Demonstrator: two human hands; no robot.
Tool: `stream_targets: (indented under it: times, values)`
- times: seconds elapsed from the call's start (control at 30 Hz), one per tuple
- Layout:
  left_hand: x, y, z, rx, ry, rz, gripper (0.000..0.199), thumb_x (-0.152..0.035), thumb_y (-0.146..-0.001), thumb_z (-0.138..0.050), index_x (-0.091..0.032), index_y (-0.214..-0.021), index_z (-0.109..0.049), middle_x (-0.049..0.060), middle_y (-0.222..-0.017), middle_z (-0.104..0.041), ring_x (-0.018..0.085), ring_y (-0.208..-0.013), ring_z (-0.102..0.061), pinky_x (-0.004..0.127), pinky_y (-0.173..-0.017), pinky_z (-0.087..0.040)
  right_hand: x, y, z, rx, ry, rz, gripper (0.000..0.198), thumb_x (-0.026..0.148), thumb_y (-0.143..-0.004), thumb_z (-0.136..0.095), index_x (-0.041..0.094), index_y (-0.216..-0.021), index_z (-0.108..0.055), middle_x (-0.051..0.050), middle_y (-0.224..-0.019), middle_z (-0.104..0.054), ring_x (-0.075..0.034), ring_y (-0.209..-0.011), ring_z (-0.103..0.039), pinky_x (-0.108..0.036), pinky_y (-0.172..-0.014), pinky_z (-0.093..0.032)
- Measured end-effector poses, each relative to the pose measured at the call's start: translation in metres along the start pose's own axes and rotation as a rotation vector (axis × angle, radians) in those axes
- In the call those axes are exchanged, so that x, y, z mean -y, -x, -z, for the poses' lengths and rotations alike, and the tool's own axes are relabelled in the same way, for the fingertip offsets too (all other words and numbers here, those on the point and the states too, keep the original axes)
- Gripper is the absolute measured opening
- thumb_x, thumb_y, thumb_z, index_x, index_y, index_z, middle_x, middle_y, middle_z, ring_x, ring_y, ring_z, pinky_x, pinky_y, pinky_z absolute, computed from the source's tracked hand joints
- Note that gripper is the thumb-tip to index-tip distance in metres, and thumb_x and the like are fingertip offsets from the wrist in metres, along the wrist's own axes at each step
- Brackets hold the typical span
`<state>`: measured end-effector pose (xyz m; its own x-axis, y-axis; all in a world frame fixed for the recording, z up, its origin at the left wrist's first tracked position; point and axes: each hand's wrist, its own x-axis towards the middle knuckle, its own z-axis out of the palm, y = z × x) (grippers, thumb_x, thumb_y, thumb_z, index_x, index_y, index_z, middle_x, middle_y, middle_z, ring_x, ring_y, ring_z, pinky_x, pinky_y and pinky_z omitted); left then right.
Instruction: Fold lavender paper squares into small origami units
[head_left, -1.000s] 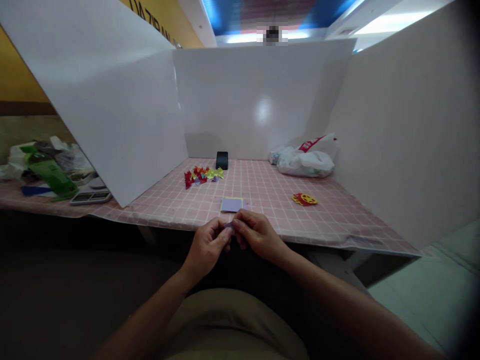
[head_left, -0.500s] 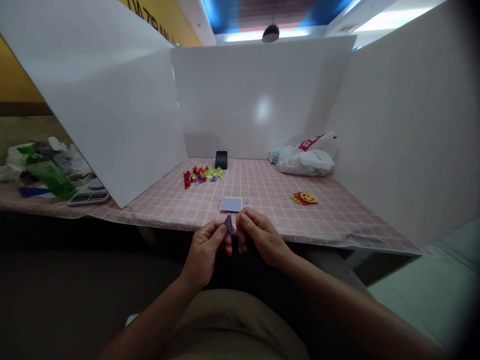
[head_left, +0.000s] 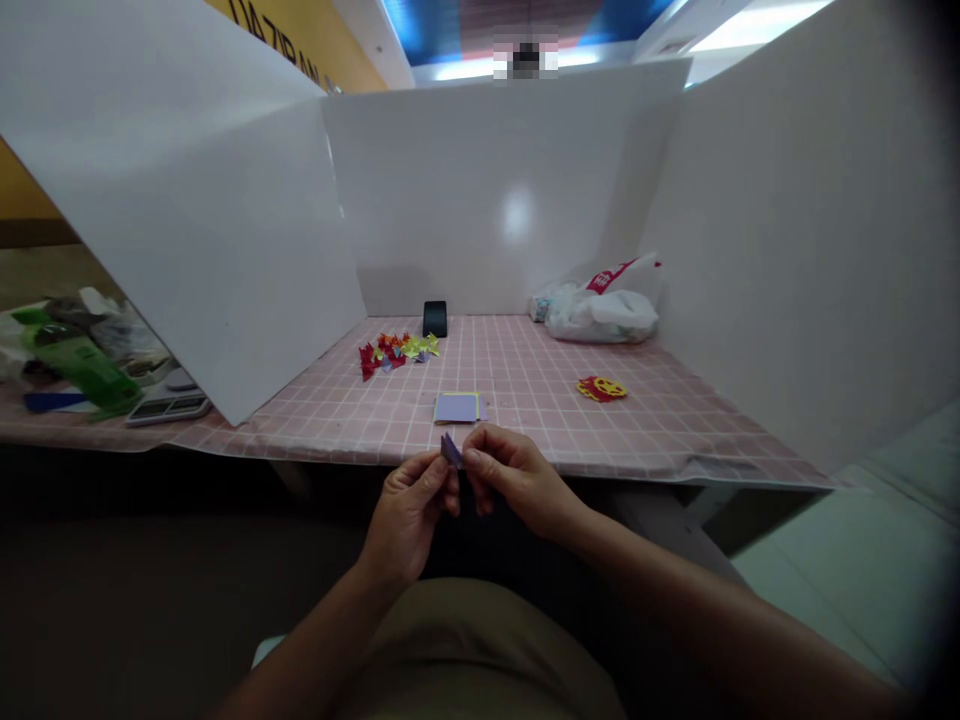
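Observation:
A small folded piece of purple paper point(head_left: 451, 451) is held up just in front of the table's near edge. My left hand point(head_left: 409, 505) pinches its left side between thumb and fingers. On its right side, the thumb and forefinger of my right hand point(head_left: 521, 478) are closed on the paper too. Just beyond my hands lies a stack of paper squares point(head_left: 457, 407), purple on top with a yellow edge showing. Farther back to the left, a pile of small folded paper pieces point(head_left: 394, 352) in red, orange, yellow and purple rests on the cloth.
White panels point(head_left: 495, 190) enclose the pink checked table point(head_left: 517, 370). A dark upright device point(head_left: 435, 319) and a white plastic bag point(head_left: 604, 310) stand at the back. Red and yellow cut-out shapes point(head_left: 601, 388) lie to the right. Beyond the left panel are a green bottle point(head_left: 82, 365) and a scale point(head_left: 169, 407).
My right fingers have come onto the paper's right side, where they were slightly apart from it. The paper is turned and its folds now spread a little. The view has shifted slightly.

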<state>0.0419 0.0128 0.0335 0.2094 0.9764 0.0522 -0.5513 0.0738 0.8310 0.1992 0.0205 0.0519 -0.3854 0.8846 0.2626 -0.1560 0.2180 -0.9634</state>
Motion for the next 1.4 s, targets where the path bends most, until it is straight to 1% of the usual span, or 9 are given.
stream_targets:
  times: [0.17,0.27,0.33,0.43,0.57,0.73,0.97,1.13,1.4]
  values:
    - [0.002,-0.001,0.003,0.016,-0.017,-0.012,0.022,-0.035,-0.072,-0.084,-0.015,-0.079,-0.076,-0.002,-0.062,-0.061,0.006,-0.051,-0.051,0.018,-0.052,-0.043,-0.001,0.0,-0.002,-0.018,0.087,0.028,0.025,0.04,-0.094,-0.056,0.018,-0.084,-0.052,0.006,-0.057,-0.052,-0.008,-0.045,-0.049,-0.02,-0.046,-0.043]
    - [0.005,-0.002,0.007,0.006,-0.111,-0.083,0.016,-0.032,-0.076,-0.081,-0.017,-0.079,-0.077,-0.003,-0.064,-0.061,0.006,-0.055,-0.051,0.018,-0.055,-0.042,-0.002,0.001,-0.003,-0.142,0.241,0.115,0.018,0.033,-0.093,-0.057,0.018,-0.084,-0.052,0.005,-0.065,-0.053,-0.007,-0.048,-0.049,-0.02,-0.046,-0.041]
    - [0.007,-0.002,0.008,-0.007,-0.247,-0.187,0.011,-0.029,-0.081,-0.076,-0.018,-0.079,-0.077,-0.003,-0.064,-0.06,0.006,-0.059,-0.051,0.018,-0.06,-0.043,-0.003,0.002,-0.005,-0.227,0.369,0.19,0.014,0.028,-0.09,-0.059,0.019,-0.082,-0.052,0.004,-0.069,-0.053,-0.007,-0.051,-0.048,-0.02,-0.047,-0.04]
    - [0.005,0.001,0.008,-0.031,-0.478,-0.384,0.008,-0.023,-0.087,-0.07,-0.02,-0.085,-0.078,-0.003,-0.066,-0.059,0.008,-0.063,-0.052,0.019,-0.064,-0.044,-0.005,0.004,-0.008,-0.265,0.463,0.245,0.014,0.024,-0.089,-0.06,0.019,-0.078,-0.052,0.003,-0.068,-0.053,-0.009,-0.055,-0.049,-0.021,-0.05,-0.041]
    - [0.003,0.005,0.008,-0.058,-0.691,-0.638,0.012,-0.016,-0.087,-0.068,-0.023,-0.091,-0.078,-0.003,-0.075,-0.063,0.009,-0.064,-0.056,0.02,-0.062,-0.047,-0.006,0.007,-0.012,-0.244,0.441,0.266,0.007,0.019,-0.089,-0.058,0.019,-0.083,-0.057,0.001,-0.072,-0.058,-0.01,-0.059,-0.053,-0.022,-0.053,-0.043]
    - [0.004,0.004,0.014,-0.071,-0.891,-0.878,0.017,-0.01,-0.087,-0.067,-0.023,-0.096,-0.075,-0.001,-0.086,-0.068,0.01,-0.074,-0.063,0.02,-0.067,-0.052,-0.006,0.01,-0.015,-0.2,0.385,0.267,0.005,0.02,-0.092,-0.057,0.019,-0.09,-0.062,0.0,-0.075,-0.06,-0.01,-0.056,-0.053,-0.023,-0.053,-0.045]
    - [0.001,0.004,0.018,-0.055,-1.139,-1.217,0.023,-0.001,-0.084,-0.067,-0.018,-0.1,-0.068,0.002,-0.089,-0.067,0.011,-0.08,-0.066,0.022,-0.074,-0.055,-0.01,0.011,-0.016,-0.205,0.452,0.429,0.007,0.014,-0.091,-0.059,0.02,-0.09,-0.062,-0.001,-0.079,-0.059,-0.013,-0.069,-0.057,-0.025,-0.06,-0.048]
    - [0.0,0.008,0.019,-0.05,-1.206,-1.347,0.026,-0.001,-0.083,-0.068,-0.019,-0.101,-0.063,0.003,-0.09,-0.067,0.013,-0.079,-0.067,0.024,-0.07,-0.057,-0.008,0.014,-0.017,-0.217,0.562,0.584,0.012,0.008,-0.09,-0.057,0.02,-0.086,-0.06,-0.003,-0.081,-0.06,-0.015,-0.074,-0.059,-0.026,-0.064,-0.049]
    - [0.0,0.012,0.022,-0.028,-1.212,-1.345,0.024,-0.006,-0.085,-0.066,-0.022,-0.102,-0.062,0.004,-0.091,-0.069,0.015,-0.081,-0.069,0.026,-0.07,-0.059,-0.006,0.017,-0.017,-0.208,0.699,0.796,0.019,0.005,-0.09,-0.054,0.021,-0.096,-0.062,-0.005,-0.088,-0.062,-0.015,-0.078,-0.061,-0.027,-0.066,-0.054]
